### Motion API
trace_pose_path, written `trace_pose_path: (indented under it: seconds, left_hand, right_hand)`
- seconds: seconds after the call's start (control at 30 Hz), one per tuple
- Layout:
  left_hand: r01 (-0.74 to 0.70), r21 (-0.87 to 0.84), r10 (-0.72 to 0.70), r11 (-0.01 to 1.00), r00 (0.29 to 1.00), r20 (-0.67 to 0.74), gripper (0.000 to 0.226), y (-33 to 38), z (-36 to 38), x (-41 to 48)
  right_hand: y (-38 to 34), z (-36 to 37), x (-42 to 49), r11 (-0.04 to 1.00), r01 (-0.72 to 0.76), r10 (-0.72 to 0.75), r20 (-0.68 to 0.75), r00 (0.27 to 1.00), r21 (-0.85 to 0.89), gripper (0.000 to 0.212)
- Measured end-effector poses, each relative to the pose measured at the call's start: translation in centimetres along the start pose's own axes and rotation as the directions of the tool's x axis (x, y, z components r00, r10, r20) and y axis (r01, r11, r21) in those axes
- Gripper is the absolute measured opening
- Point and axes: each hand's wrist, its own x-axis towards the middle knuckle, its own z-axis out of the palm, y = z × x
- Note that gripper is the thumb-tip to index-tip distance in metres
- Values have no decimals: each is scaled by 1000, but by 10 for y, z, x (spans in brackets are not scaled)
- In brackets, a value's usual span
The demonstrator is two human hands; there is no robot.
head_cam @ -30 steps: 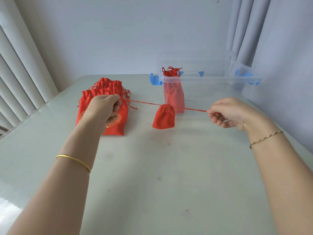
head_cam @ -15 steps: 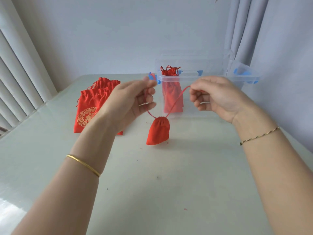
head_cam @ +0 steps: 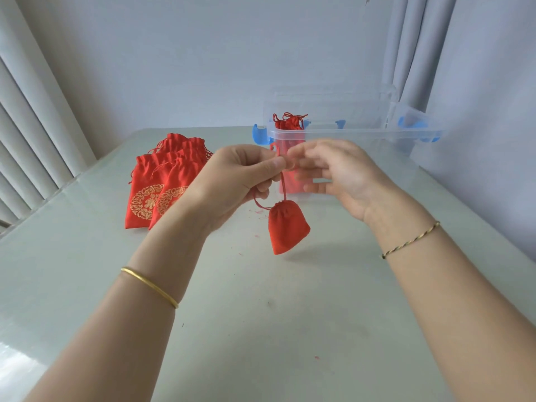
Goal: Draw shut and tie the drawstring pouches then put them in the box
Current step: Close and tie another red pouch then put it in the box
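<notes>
While gripping the drawstring (head_cam: 283,185) in a left hand (head_cam: 232,177) pinch, dangles the cinched pouch (head_cam: 287,226) at 6 o'clock below the hands. Reads as the tying step: mouth drawn shut, knot not yet made. Shows right hand (head_cam: 333,175) at 3 o'clock of the left, blurred; likely reaching for the cord, cannot tell grip. Calls next for crossing ends, snugging knot, then dropping into box (head_cam: 356,132) at 12 o'clock. Notes untied pouches (head_cam: 162,187) at 9 o'clock.

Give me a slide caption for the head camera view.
Left hand holds a cinched red pouch by its cord, right hand at the cord; more pouches left, clear box behind.
</notes>
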Motion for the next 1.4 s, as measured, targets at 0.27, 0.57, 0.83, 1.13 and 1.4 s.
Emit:
trace_pose_path:
  seconds: [0.27, 0.57, 0.83, 1.13, 1.4]
  left_hand:
    - [19, -89, -15, 996, 999, 39, 15, 2, -2, -1]
    - [57, -161, -65, 985, 997, -46, 12, -5, -5, 3]
    - [-19, -28, 22, 999, 992, 123, 21, -1, 0, -1]
    - [-308, 493, 356, 814, 934, -5, 27, -8, 7, 1]
    - [-298, 488, 398, 820, 911, -112, 25, -11, 5, 2]
  right_hand:
    - [7, 2, 2, 987, 106, -96, 91, 991, -120, 22]
    - [6, -10, -4, 935, 53, 98, 400, 911, -350, 23]
    - [15, 0, 6, 979, 123, -91, 191, 977, -165, 25]
    - [26, 3, 6, 993, -107, 82, 348, 934, 54, 28]
    - [29, 3, 7, 979, -153, 83, 418, 905, 137, 24]
